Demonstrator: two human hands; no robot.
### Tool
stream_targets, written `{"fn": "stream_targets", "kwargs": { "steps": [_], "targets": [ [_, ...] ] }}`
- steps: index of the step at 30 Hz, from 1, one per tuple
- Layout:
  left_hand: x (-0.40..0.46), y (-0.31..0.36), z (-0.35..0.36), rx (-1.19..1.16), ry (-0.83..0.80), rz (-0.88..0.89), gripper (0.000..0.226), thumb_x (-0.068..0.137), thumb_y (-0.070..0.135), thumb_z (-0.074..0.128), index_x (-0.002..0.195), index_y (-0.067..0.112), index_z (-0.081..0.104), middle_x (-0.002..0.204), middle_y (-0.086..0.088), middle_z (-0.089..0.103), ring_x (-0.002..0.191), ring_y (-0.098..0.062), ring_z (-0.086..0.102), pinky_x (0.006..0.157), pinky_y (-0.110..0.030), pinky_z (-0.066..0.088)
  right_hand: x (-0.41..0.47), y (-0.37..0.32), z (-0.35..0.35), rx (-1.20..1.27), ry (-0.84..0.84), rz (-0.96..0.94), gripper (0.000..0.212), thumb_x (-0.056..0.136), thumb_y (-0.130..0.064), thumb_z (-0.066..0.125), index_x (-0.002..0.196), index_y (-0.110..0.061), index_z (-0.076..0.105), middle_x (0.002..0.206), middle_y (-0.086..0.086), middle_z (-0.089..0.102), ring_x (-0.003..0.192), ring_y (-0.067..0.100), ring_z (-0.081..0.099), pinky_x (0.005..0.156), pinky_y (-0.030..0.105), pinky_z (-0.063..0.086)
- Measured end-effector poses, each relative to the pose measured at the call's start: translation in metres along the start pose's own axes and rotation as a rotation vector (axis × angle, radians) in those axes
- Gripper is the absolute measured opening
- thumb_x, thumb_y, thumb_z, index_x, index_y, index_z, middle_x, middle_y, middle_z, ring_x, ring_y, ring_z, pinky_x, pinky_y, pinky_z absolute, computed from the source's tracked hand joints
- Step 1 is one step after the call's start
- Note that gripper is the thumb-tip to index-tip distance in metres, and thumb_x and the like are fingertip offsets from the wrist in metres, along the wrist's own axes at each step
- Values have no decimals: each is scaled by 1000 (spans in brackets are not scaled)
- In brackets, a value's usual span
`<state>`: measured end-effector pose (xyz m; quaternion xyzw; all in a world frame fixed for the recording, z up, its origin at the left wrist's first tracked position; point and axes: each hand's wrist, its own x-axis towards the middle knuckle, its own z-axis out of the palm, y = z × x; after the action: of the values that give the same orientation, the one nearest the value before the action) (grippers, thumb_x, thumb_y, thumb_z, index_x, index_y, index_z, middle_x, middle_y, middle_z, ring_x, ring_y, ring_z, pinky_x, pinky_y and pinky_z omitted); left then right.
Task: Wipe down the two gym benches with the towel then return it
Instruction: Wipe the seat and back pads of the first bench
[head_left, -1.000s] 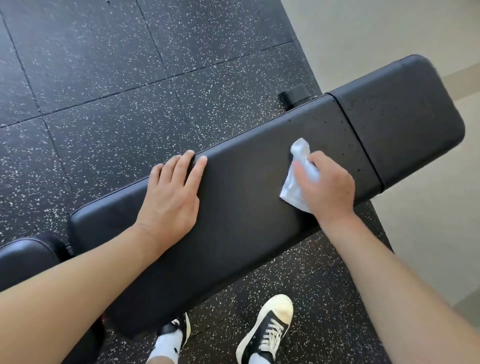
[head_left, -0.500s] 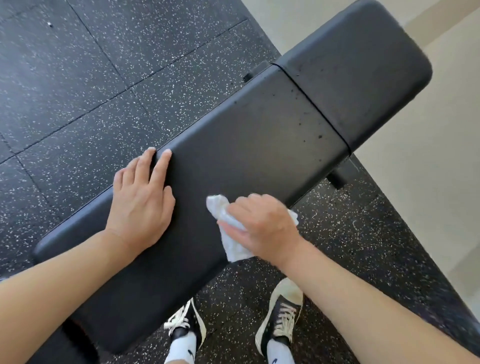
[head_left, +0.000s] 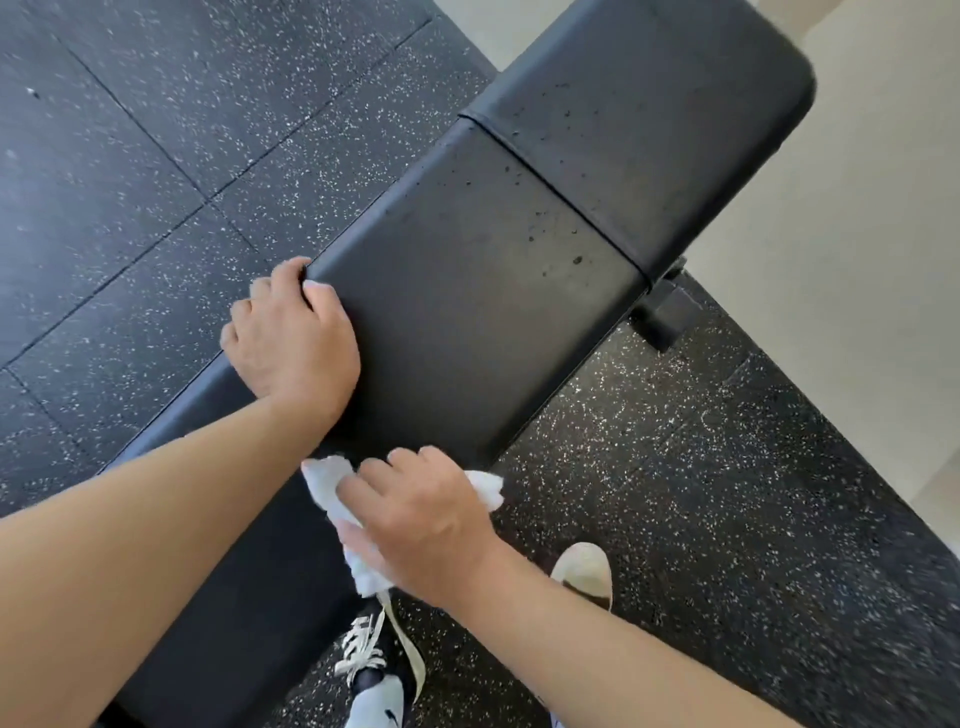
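I see bright, even daylight, with a soft sheen on the bench (head_left: 467, 291) pad and only faint shadows under it. Toward the frame edges around the bench, the speckled floor (head_left: 753, 545) smears with motion blur and wide-angle stretch.

The black padded gym bench (head_left: 467, 291), its two cushions meeting at a seam and speckled with droplets, lies diagonally across the view, with a crumpled white towel (head_left: 332, 488) pressed against its near long edge.

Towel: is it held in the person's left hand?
No, the right hand grips the white towel at the bench's near edge.
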<state>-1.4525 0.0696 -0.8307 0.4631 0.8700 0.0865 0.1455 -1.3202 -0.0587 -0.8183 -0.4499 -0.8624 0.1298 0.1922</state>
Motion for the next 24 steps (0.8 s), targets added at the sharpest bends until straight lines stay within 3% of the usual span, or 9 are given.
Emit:
{"fn": "stream_targets", "kwargs": {
  "steps": [2, 4, 7, 9, 13, 15, 18, 21, 24],
  "targets": [
    [6, 6, -1, 9, 14, -55, 58, 96, 38, 21, 137, 27, 60, 137, -10, 63, 126, -39, 52, 110, -52, 32, -2, 14, -5, 19, -75, -102, 16, 93, -31, 66, 83, -18, 62, 72, -1, 51, 63, 22, 43, 56, 36, 31],
    [7, 10, 0, 18, 36, -75, 57, 95, 38, 22, 133, 26, 62, 132, -10, 66, 122, -39, 54, 106, -52, 34, 8, 48, -18, -19, -20, -85, 18, 94, -32, 64, 82, -19, 61, 70, 0, 48, 61, 24, 44, 54, 38, 31],
    [3, 12, 2, 50, 47, -78, 53, 97, 38, 24, 130, 24, 63, 127, -12, 67, 117, -40, 55, 103, -52, 35, 25, 126, -41, -210, 132, 159, 33, 102, -33, 41, 89, -18, 68, 68, -1, 42, 59, 26, 41, 56, 37, 29],
    [3, 13, 2, 76, 51, -77, 48, 100, 35, 28, 130, 22, 63, 126, -14, 66, 116, -41, 55, 103, -52, 36, 35, 169, -55, -269, 97, 338, 50, 102, -40, 25, 96, -19, 69, 73, -4, 43, 64, 24, 43, 63, 32, 24],
    [0, 17, 0, 76, 48, -88, 43, 103, 32, 32, 131, 20, 62, 127, -16, 65, 117, -42, 55, 104, -52, 35, 62, 151, -54, -272, 102, 523, 32, 98, -30, 34, 104, -22, 65, 72, -4, 42, 63, 26, 46, 60, 37, 28],
    [0, 18, 0, 73, 51, -91, 41, 104, 31, 33, 131, 19, 62, 128, -16, 65, 117, -41, 54, 104, -52, 35, 70, 105, -41, -208, 78, 404, 28, 95, -24, 37, 104, -24, 64, 67, -3, 41, 57, 27, 47, 54, 39, 30],
    [2, 19, 2, 78, 62, -97, 41, 104, 30, 35, 132, 20, 62, 129, -15, 65, 119, -41, 54, 104, -52, 35, 56, 47, -22, -35, 70, 164, 17, 95, -20, 58, 80, -19, 66, 62, 0, 51, 53, 25, 50, 49, 37, 35],
    [3, 17, 5, 81, 71, -100, 41, 103, 31, 34, 132, 21, 62, 128, -14, 66, 118, -41, 55, 103, -51, 35, 44, 48, -17, 42, 119, 31, 26, 97, -22, 62, 71, -18, 62, 62, -1, 51, 53, 23, 45, 48, 37, 36],
    [3, 17, 6, 80, 74, -103, 43, 101, 33, 31, 129, 21, 62, 125, -13, 66, 115, -41, 55, 103, -51, 35, 44, 83, -30, -54, 112, -40, 26, 102, -25, 54, 84, -15, 71, 61, -1, 46, 52, 23, 45, 47, 36, 36]
  ]
}}
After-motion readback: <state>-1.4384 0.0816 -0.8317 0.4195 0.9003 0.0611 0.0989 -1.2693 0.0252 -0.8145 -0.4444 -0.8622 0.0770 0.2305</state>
